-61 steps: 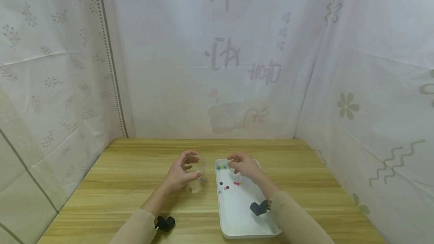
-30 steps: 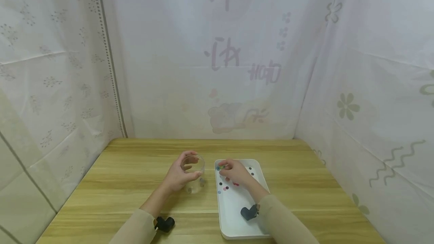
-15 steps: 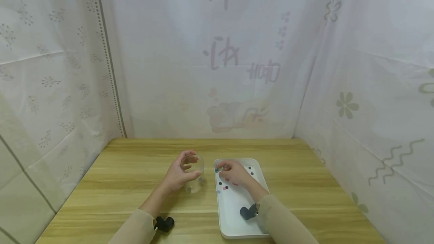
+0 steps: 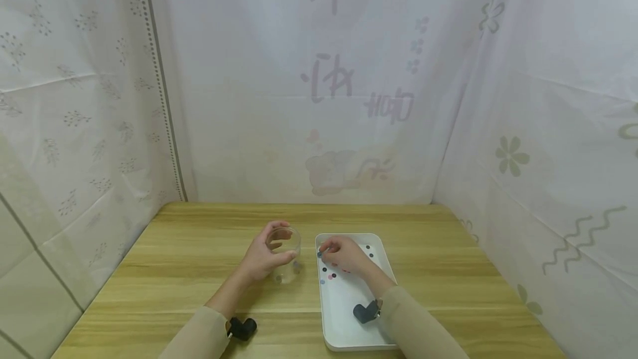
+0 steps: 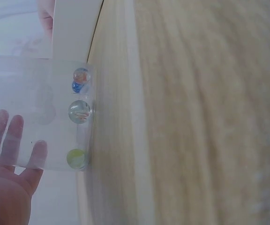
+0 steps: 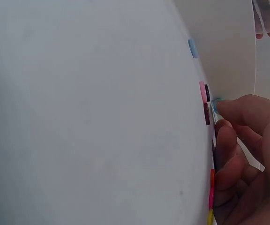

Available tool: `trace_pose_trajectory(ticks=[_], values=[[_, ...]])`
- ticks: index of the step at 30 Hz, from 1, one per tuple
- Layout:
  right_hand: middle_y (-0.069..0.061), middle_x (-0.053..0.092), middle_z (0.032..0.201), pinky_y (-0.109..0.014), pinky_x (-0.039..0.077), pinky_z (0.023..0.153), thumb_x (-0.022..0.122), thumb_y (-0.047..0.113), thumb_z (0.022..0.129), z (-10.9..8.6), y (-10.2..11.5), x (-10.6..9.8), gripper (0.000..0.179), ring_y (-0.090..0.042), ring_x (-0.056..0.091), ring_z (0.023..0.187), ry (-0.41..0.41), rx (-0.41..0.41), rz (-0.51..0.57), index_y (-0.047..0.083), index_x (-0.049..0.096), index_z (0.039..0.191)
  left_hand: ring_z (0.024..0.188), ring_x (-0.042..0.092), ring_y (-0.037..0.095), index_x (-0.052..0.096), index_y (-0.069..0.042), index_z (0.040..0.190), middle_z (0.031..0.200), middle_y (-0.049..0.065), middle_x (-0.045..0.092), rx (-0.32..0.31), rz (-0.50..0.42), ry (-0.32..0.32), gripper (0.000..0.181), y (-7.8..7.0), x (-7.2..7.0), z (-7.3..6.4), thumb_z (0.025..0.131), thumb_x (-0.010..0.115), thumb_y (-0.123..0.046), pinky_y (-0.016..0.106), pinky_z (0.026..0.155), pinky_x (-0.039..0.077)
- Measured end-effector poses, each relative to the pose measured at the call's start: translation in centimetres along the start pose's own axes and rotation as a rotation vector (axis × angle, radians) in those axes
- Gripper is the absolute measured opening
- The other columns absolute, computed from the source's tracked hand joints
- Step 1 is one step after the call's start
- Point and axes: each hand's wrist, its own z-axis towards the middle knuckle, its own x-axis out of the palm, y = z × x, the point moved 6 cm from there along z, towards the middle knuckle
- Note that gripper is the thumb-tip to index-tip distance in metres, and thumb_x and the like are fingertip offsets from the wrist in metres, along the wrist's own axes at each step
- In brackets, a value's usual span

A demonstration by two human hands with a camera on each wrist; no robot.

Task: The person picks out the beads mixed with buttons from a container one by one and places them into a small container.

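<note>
My left hand [image 4: 264, 256] holds a clear plastic cup [image 4: 286, 259] upright on the table, left of a white tray [image 4: 359, 342]. Inside the cup, at its bottom, lie several glass marbles, among them a yellow-green one [image 5: 76, 159] and a clear one [image 5: 79, 112]. Over the tray's far left corner, my right hand [image 4: 346, 254] has curled fingers. Its thumb and fingertips are at a bluish glass marble [image 6: 216, 105] beside the tray wall; part of this marble is hidden by the digits.
Small flat discs lie in the tray: black [image 4: 324, 270], pink [image 4: 330, 277], light blue [image 4: 322, 282], red [image 6: 212, 178] and yellow [image 6: 210, 217]. More dark discs [image 4: 368, 247] are at the far right. The wooden table [image 4: 199, 270] ends at a patterned curtain [image 4: 319, 82].
My right hand has moved left and down to the marbles in the tray's far left corner. The bluish marble has shifted slightly toward me. The left hand and cup stay put.
</note>
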Motion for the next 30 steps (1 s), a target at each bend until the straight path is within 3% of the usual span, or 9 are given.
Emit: trace_pose_trajectory(ticks=[11, 22, 30], values=[[0.000, 0.070, 0.092, -0.027, 0.049, 0.060, 0.081, 0.018, 0.096, -0.08, -0.03, 0.11, 0.014, -0.016, 0.061, 0.073, 0.005, -0.027, -0.023, 0.019, 0.079, 0.110, 0.144, 0.056, 0.038, 0.047, -0.015, 0.152, 0.153, 0.028, 0.058, 0.001, 0.011, 0.015, 0.068, -0.14, -0.01, 0.07, 0.095, 0.083, -0.018, 0.066, 0.124, 0.043], [0.000, 0.069, 0.089, -0.027, 0.048, 0.057, 0.081, 0.019, 0.096, -0.20, 0.15, -0.16, 0.014, -0.016, 0.061, 0.074, -0.027, -0.016, -0.035, 0.018, 0.079, 0.110, 0.144, 0.056, 0.037, 0.049, -0.017, 0.152, 0.153, 0.028, 0.058, -0.009, 0.003, 0.010, 0.068, -0.05, 0.03, 0.07, 0.093, 0.085, -0.017, 0.066, 0.125, 0.043], [0.001, 0.075, 0.098, -0.027, 0.051, 0.058, 0.079, 0.020, 0.100, -0.05, 0.04, -0.20, 0.017, -0.016, 0.068, 0.080, -0.045, 0.009, -0.011, 0.017, 0.078, 0.116, 0.141, 0.059, 0.035, 0.050, -0.015, 0.151, 0.149, 0.024, 0.062, -0.005, 0.024, -0.001, 0.067, 0.03, -0.06, 0.01, 0.094, 0.085, -0.018, 0.064, 0.123, 0.046]])
